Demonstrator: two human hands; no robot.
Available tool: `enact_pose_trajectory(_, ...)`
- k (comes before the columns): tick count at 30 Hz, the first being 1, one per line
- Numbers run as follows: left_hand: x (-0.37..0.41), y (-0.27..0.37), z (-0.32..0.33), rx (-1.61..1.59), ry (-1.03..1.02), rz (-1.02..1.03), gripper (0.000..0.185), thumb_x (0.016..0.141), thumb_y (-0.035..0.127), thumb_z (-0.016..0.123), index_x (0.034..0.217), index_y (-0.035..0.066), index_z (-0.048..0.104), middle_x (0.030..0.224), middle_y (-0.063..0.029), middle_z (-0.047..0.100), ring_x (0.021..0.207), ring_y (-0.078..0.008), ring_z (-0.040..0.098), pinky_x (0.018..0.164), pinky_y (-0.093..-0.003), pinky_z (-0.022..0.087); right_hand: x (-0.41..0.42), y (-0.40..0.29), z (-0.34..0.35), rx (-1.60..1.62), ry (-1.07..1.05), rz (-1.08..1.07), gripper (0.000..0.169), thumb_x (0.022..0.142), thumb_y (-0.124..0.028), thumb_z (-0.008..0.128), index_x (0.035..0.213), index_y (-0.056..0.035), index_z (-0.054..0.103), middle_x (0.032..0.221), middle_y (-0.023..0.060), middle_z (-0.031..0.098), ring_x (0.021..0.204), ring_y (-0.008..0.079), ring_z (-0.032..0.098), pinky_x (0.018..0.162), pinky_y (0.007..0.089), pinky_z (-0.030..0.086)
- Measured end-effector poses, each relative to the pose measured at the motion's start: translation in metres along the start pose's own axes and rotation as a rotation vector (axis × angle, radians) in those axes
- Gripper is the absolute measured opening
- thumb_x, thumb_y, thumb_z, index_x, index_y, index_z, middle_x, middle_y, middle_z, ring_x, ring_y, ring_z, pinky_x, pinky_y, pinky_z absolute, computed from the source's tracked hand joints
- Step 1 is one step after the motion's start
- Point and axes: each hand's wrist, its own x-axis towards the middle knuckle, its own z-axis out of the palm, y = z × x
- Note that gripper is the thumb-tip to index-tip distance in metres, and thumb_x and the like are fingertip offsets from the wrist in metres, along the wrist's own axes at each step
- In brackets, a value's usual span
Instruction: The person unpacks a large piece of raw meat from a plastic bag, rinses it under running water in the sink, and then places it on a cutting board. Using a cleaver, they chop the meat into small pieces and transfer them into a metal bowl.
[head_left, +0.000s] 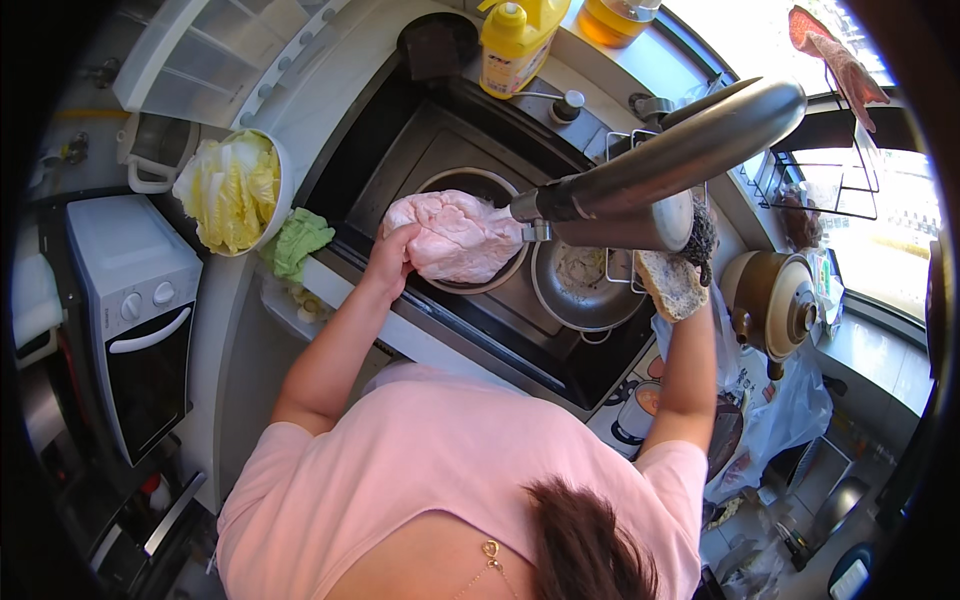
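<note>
My left hand (394, 259) grips the left side of a large piece of pale pink raw meat (457, 236). The meat is over a round metal bowl (469, 288) in the dark sink (420, 142), its right end under the tip of the faucet (675, 161). To the bowl's right sits a metal pan (577, 300) with a cloudy, wet bottom. My right forearm (691, 352) reaches up at the sink's right side. A sponge (670, 285) and a dark scouring pad (700, 236) by a wire rack hide most of my right hand, so its grasp cannot be seen.
A white bowl of cabbage leaves (232, 195) and a green cloth (298, 244) are at the left. Behind the sink stands a yellow detergent bottle (521, 49). A lidded brown clay pot (772, 300) stands at the right. The curved faucet overhangs the sink.
</note>
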Motion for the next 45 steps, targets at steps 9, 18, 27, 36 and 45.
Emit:
enact_pose_trajectory(9, -0.020, 0.008, -0.008, -0.059, 0.021, 0.026, 0.054, 0.087, 0.022, 0.061, 0.138, 0.011, 0.047, 0.128, -0.0128, 0.059, 0.112, -0.0260, 0.063, 0.086, -0.0398, 0.055, -0.143, -0.147, 0.076, 0.440, -0.127, -0.325, 0.052, 0.090, -0.026, 0.067, 0.133, -0.0030, 0.049, 0.123, 0.0183, 0.060, 0.114, 0.0295, 0.058, 0.096, 0.0425, 0.046)
enact_pose_trajectory(18, -0.048, 0.020, -0.024, -0.142, 0.046, 0.045, 0.056, 0.091, 0.030, 0.056, 0.140, 0.006, 0.046, 0.130, -0.0125, 0.059, 0.117, -0.0284, 0.060, 0.097, -0.0451, 0.050, -0.147, -0.233, 0.165, 1.894, -1.148, 0.709, 0.062, 0.092, -0.046, 0.065, 0.138, -0.0065, 0.050, 0.140, 0.0116, 0.055, 0.131, 0.0303, 0.049, 0.113, 0.0468, 0.036)
enact_pose_trajectory(27, -0.062, 0.051, -0.054, -0.206, -0.064, 0.165, 0.052, 0.094, 0.027, 0.058, 0.139, 0.004, 0.047, 0.134, -0.0099, 0.058, 0.120, -0.0232, 0.059, 0.102, -0.0365, 0.047, -0.131, -0.262, 0.128, 1.827, -1.374, 0.517, 0.070, 0.083, -0.041, 0.078, 0.138, -0.0074, 0.049, 0.138, 0.0103, 0.056, 0.129, 0.0301, 0.051, 0.112, 0.0475, 0.036)
enact_pose_trajectory(36, -0.017, 0.030, -0.020, -0.370, -0.323, -0.046, 0.050, 0.094, 0.028, 0.063, 0.137, 0.005, 0.051, 0.133, -0.0112, 0.059, 0.125, -0.0259, 0.055, 0.109, -0.0412, 0.042, -0.152, -0.236, 0.075, 1.667, -0.660, 0.261, 0.065, 0.077, -0.005, 0.080, 0.132, -0.0057, 0.046, 0.125, 0.0111, 0.059, 0.114, 0.0219, 0.060, 0.099, 0.0382, 0.048)
enact_pose_trajectory(45, 0.017, -0.024, 0.050, -0.445, -0.506, -0.291, 0.057, 0.091, 0.043, 0.067, 0.135, 0.010, 0.054, 0.133, -0.0119, 0.060, 0.124, -0.0288, 0.056, 0.110, -0.0459, 0.040, -0.202, -0.189, 0.041, 1.339, -0.138, 0.256, 0.075, 0.075, -0.007, 0.083, 0.136, -0.0048, 0.040, 0.132, 0.0107, 0.053, 0.122, 0.0211, 0.053, 0.105, 0.0357, 0.041)
